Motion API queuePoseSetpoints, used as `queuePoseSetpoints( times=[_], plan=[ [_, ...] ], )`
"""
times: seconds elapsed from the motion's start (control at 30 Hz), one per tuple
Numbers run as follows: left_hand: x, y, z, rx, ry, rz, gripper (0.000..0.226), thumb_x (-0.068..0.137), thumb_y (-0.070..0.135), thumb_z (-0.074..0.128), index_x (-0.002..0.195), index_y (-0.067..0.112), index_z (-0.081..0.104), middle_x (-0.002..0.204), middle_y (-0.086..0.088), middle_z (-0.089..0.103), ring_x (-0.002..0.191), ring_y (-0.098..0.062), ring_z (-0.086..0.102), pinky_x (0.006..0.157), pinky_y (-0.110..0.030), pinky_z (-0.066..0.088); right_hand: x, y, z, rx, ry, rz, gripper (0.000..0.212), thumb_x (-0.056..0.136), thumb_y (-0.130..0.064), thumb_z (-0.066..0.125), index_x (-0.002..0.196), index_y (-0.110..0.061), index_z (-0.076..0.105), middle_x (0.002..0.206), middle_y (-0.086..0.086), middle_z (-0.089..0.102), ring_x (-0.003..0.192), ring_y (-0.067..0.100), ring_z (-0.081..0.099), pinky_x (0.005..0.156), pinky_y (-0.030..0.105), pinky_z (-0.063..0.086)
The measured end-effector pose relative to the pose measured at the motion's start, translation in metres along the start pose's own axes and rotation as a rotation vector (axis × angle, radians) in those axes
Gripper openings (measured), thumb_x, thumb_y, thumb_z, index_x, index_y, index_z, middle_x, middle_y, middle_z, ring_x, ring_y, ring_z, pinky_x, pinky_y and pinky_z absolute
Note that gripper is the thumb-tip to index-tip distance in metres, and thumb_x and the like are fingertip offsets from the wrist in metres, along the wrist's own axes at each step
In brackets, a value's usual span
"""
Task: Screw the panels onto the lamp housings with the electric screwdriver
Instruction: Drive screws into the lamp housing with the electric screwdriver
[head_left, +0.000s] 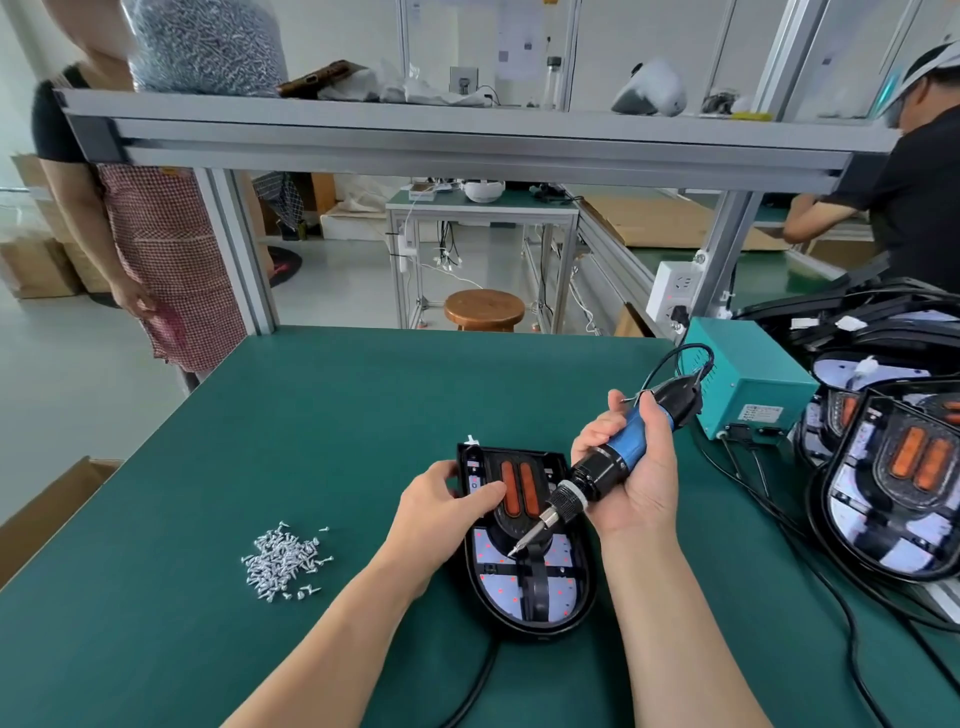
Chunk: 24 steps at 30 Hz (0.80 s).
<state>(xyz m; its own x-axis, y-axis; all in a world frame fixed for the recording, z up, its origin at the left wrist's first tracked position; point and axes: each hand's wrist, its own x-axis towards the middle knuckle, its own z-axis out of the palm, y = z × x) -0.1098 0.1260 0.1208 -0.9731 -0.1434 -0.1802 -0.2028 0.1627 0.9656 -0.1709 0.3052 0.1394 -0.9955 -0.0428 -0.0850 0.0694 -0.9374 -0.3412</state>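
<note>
Right grip clamped round blue barrel of electric screwdriver, bit angled down-left onto panel. Left grip pinching upper-left rim of lamp housing, centre frame on table. Probably rigid, light plastic; best held by rim, off lenses. Screws lower left.

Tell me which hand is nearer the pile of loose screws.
Left. The left hand holds the lamp housing, right of the screw pile; the right hand grips the electric screwdriver farther right.
</note>
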Motion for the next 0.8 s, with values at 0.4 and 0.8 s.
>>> queuePoseSetpoints(
  times=[0.4,0.8],
  plan=[
    [0.003,-0.009,0.0,0.048,0.048,0.089,0.033,0.071,0.049,0.067,0.097,0.03,0.07,0.081,0.011,0.076,0.076,-0.009,0.07,0.077,-0.032,0.056,-0.02,0.007,0.044,-0.388,-0.065,-0.139,0.023,0.088,-0.028,0.07,0.098,-0.011,0.06,0.065,-0.001,0.052,0.053,0.01,0.05,0.051,0.02,0.046],
    [0.004,-0.01,0.001,0.06,0.072,0.116,0.024,0.076,0.045,0.069,0.093,0.028,0.069,0.071,0.011,0.072,0.063,-0.007,0.062,0.064,-0.027,0.047,-0.021,0.023,0.06,-0.61,-0.126,-0.189,0.039,0.079,-0.028,0.074,0.107,-0.009,0.055,0.065,0.002,0.054,0.053,0.014,0.051,0.052,0.024,0.047]
  ],
)
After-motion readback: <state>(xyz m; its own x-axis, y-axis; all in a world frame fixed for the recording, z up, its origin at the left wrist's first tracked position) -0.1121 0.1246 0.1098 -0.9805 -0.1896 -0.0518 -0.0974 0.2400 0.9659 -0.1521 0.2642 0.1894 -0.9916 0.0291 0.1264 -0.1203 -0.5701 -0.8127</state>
